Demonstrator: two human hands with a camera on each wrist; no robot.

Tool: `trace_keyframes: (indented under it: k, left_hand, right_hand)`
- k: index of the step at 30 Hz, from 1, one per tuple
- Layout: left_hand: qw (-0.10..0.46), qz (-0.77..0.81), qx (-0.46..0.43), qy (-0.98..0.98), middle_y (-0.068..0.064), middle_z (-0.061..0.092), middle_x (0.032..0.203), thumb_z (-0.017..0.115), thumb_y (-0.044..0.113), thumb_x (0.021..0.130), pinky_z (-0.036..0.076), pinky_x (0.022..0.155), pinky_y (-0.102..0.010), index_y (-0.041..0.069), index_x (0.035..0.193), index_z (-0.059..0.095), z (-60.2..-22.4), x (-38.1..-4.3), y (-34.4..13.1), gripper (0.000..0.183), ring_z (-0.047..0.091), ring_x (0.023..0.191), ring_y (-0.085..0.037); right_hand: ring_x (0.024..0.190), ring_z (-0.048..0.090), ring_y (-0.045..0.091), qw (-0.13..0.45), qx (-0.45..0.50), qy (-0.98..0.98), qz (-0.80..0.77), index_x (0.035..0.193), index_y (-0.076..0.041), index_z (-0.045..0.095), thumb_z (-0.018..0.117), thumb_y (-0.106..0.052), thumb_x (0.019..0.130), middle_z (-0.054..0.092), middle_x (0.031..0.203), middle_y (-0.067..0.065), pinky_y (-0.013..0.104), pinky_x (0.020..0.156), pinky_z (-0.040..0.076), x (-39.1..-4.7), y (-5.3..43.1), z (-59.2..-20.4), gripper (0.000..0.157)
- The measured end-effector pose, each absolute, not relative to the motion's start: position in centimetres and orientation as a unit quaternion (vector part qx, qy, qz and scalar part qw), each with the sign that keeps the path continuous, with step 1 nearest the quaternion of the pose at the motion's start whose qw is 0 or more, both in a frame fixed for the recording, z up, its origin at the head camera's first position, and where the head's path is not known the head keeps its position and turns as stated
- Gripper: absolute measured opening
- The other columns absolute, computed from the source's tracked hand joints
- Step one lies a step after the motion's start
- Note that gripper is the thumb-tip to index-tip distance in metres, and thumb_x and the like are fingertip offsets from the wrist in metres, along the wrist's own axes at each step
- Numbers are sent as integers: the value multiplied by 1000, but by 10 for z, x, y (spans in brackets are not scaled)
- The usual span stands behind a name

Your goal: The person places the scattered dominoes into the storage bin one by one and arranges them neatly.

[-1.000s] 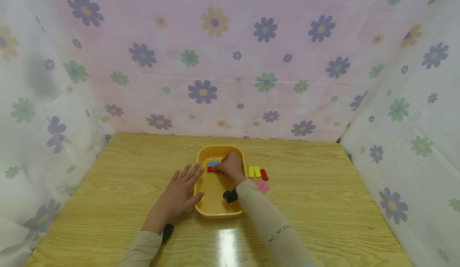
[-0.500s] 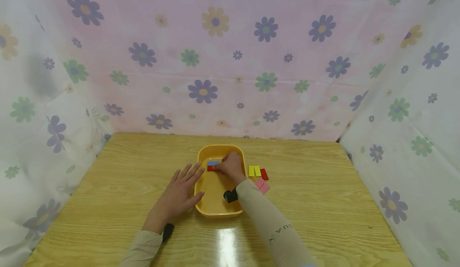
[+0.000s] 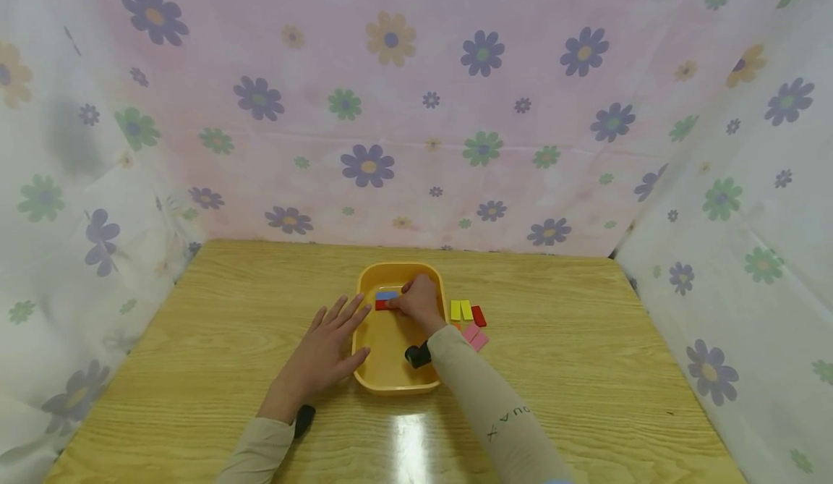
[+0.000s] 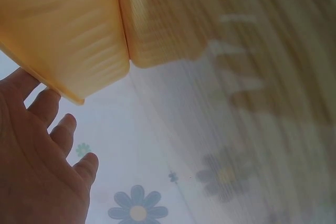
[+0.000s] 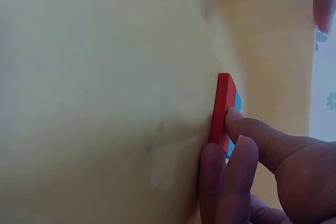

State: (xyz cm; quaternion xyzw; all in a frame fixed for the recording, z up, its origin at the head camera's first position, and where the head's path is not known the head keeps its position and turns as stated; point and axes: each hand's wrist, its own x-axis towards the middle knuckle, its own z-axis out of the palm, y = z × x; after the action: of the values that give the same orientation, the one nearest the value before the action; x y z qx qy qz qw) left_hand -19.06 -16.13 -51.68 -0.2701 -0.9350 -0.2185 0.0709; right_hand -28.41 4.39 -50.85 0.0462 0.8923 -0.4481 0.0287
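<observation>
A yellow plastic tray (image 3: 395, 390) stands on the wooden table. Inside it, toward the back left, a red block (image 3: 380, 306) lies flat along a blue block (image 3: 387, 296). My right hand (image 3: 421, 304) reaches into the tray and grips the right end of the red block, its thumb (image 5: 239, 121) pressed on the red face in the right wrist view. The blue block (image 5: 238, 100) is mostly hidden behind it there. With fingers spread and straight, my left hand (image 3: 322, 354) rests at the tray's left rim. The left wrist view shows its fingertips along that rim.
Right of the tray lie two yellow blocks (image 3: 460, 311), a red one (image 3: 479, 316) and pink ones (image 3: 476, 338). An orange piece (image 3: 457, 328) shows partly behind the right sleeve (image 3: 488, 404). A flowered curtain (image 3: 416, 108) closes off the table's back and sides.
The red and blue blocks look slightly better lined up by the right fingers' tiny shift. Both hands otherwise stay in place.
</observation>
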Motion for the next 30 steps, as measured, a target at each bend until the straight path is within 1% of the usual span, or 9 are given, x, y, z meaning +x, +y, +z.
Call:
trace_keyframes:
  k: [7, 12, 17, 19, 21, 23, 26, 28, 30]
  left_hand:
    - [70, -217, -271, -935, -7, 27, 168, 66, 39, 97, 18, 121, -66, 12, 159, 36, -516, -191, -161, 75, 23, 154, -39]
    - [71, -223, -271, -934, -9, 28, 167, 66, 38, 97, 18, 120, -67, 10, 158, 38, -515, -191, -160, 73, 25, 153, -41]
    - [68, -224, -271, -934, -9, 29, 167, 65, 39, 97, 18, 121, -66, 10, 158, 38, -516, -191, -160, 73, 24, 153, -40]
    - [69, -222, -271, -934, -9, 29, 167, 65, 40, 97, 18, 120, -67, 11, 158, 38, -516, -191, -159, 73, 24, 153, -40]
    - [70, -223, -272, -934, -8, 29, 167, 65, 39, 97, 17, 121, -67, 11, 158, 38, -516, -191, -159, 73, 24, 153, -40]
    - [72, -223, -271, -933, -8, 29, 167, 66, 38, 97, 17, 120, -67, 11, 158, 39, -516, -192, -159, 72, 24, 153, -41]
    - [75, -220, -270, -934, -8, 29, 167, 67, 38, 96, 18, 120, -67, 11, 158, 39, -518, -192, -159, 73, 25, 153, -41]
    - [75, -217, -271, -935, -8, 29, 167, 67, 37, 97, 19, 120, -68, 11, 158, 38, -519, -192, -160, 73, 25, 153, -41]
    - [74, -215, -272, -935, -9, 29, 167, 66, 38, 97, 19, 119, -68, 12, 158, 38, -519, -192, -160, 73, 25, 153, -41]
  right_hand:
    - [54, 64, 16, 39, 43, 889, -454, 94, 5, 66, 90, -11, 75, 68, 69, 11, 26, 54, 55, -284, 45, -506, 34]
    - [48, 60, 14, 49, 39, 889, -455, 79, 0, 63, 88, -12, 79, 64, 58, 6, 23, 47, 49, -285, 46, -505, 27]
    - [42, 54, 14, 77, 37, 889, -450, 57, -8, 56, 83, -14, 84, 57, 49, 3, 22, 40, 39, -285, 48, -502, 39]
    - [43, 59, 19, 84, 31, 888, -451, 55, -7, 57, 81, -14, 85, 62, 51, 9, 23, 40, 43, -283, 49, -496, 39]
    - [50, 67, 25, 90, 28, 883, -461, 63, -4, 61, 80, -15, 86, 67, 60, 14, 24, 45, 50, -279, 50, -488, 32]
    - [60, 73, 29, 95, 21, 869, -484, 77, 1, 66, 78, -16, 88, 70, 73, 17, 28, 54, 58, -274, 53, -477, 24]
    - [73, 75, 36, 105, 1, 844, -527, 103, 5, 67, 76, -19, 92, 72, 90, 22, 38, 68, 63, -267, 58, -462, 28]
    - [78, 75, 38, 109, -14, 825, -554, 111, 6, 67, 73, -21, 95, 72, 98, 23, 43, 73, 63, -263, 63, -455, 32]
    - [83, 75, 41, 104, -31, 810, -576, 114, 6, 67, 70, -21, 97, 72, 101, 24, 47, 75, 62, -258, 69, -449, 32]
